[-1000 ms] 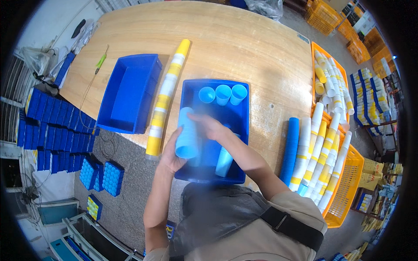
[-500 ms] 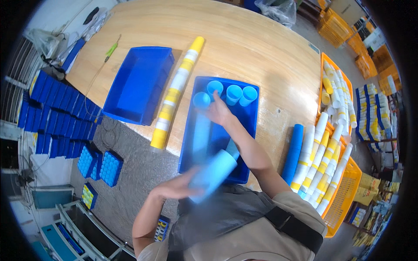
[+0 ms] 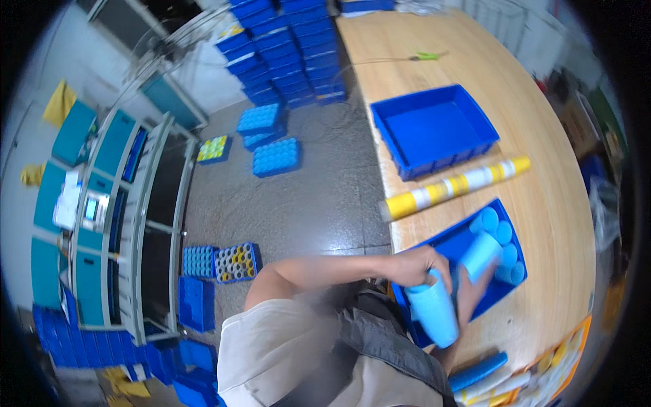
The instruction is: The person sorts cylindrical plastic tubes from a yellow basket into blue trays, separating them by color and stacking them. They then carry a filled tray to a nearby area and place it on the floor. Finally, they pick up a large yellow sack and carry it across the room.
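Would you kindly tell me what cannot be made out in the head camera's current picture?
Head view:
Right hand: blurred and partly behind the nearer light-blue cups; its grip is unclear.
Floor of the tray beneath: partly hidden by the left hand and those cups.
Yellow-and-white stacks, lower right: cut off by the lower edge.
Machine screen: too small to read.

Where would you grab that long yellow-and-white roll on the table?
I'd take the yellow-and-white roll around its middle, from above. It's long, slim and lies flat, so a central hold should balance it; the empty blue bin and the other blue bin flank it.
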Available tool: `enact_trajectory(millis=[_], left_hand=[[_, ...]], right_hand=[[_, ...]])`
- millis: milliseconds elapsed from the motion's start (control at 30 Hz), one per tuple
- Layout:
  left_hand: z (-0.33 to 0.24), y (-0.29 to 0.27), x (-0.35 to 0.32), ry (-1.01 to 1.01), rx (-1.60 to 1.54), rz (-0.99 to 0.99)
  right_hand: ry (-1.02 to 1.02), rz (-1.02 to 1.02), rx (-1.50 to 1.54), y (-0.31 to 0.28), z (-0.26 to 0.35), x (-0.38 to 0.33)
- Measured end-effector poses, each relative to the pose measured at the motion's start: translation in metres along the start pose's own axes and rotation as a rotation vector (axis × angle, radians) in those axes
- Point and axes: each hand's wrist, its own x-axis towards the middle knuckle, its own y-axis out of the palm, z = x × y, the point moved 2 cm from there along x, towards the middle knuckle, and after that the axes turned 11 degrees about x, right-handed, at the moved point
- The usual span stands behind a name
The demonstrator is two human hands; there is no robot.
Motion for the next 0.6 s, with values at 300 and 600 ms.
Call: enact_trajectory(millis=[300, 600], left_hand=[[0.034, 0.010, 0.030, -0.024, 0.306, -0.654], [-0.022, 0.060, 0.051, 0.386, 0.790, -0.537]], right_hand=[[0.239, -0.167, -0.893, -0.143, -0.040, -0.074], [0.705, -0.076, 1.718, -0.001, 0.058, -0.003]])
